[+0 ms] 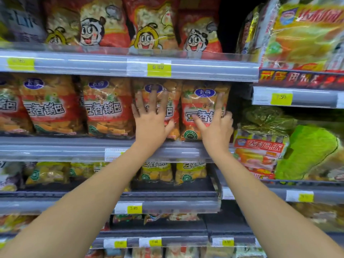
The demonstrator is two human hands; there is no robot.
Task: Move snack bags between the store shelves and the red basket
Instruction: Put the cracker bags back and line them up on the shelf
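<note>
Orange-red snack bags stand in a row on the middle shelf (175, 151). My left hand (151, 119) lies flat with spread, straight fingers on the front of one bag (173, 95). My right hand (216, 125) rests on the rightmost bag (197, 101), its fingers reaching up along the bag's right edge and its thumb lying across the front. More bags of the same kind (106, 108) fill the shelf to the left. The red basket is out of view.
The top shelf holds red cartoon-face bags (152, 25). Yellow snack bags (156, 172) sit on the shelf below. The unit to the right carries cake packs (260, 148) and a green bag (307, 151). Yellow price tags (159, 69) line the shelf rails.
</note>
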